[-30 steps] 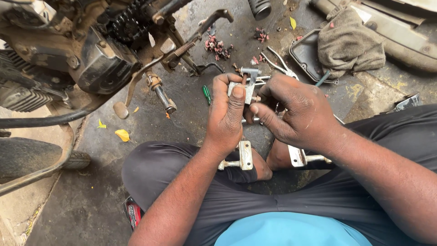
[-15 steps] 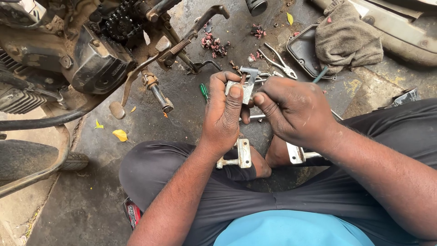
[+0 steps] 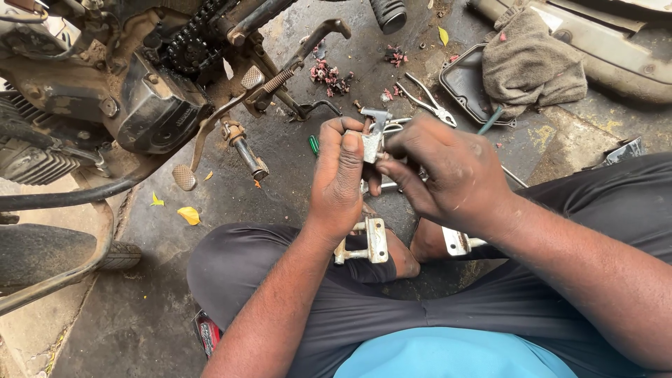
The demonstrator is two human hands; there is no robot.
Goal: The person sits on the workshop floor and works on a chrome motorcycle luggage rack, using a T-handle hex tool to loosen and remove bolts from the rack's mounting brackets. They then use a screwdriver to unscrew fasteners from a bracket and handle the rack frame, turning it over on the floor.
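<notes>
Metal bracket (image 3: 373,140), small, grey and worn, sits between your two hands, held up over the dark oily floor (image 3: 280,182) in front of your crossed legs. Your left hand (image 3: 339,178) is closed around its near side, thumb laid flat along the face of the bracket and the other fingers curled behind it. Your right hand (image 3: 441,171) is closed on the bracket's other side, fingertips pinched at its lower edge; what they press there is too small to make out.

Just below the bracket, a second bracket with two rods (image 3: 364,241) lies against your foot, and a third pale metal piece (image 3: 456,241) rests beside it, under your right wrist. Just beyond the bracket, a pair of pliers (image 3: 428,98) lies on the floor, with a green-handled screwdriver (image 3: 314,145) to the bracket's left. Farther beyond it, scattered reddish scraps (image 3: 329,75) dot the floor. Beyond and to the right of the bracket, a black tray (image 3: 463,84) lies partly under a crumpled brown rag (image 3: 532,59). Well to the left of the bracket stands the motorcycle engine (image 3: 133,91), its chain (image 3: 185,42) exposed and its brake pedal (image 3: 210,133) and kick lever (image 3: 308,42) reaching toward you. Yellow leaves (image 3: 187,214) lie on the floor, left of and below the bracket.
</notes>
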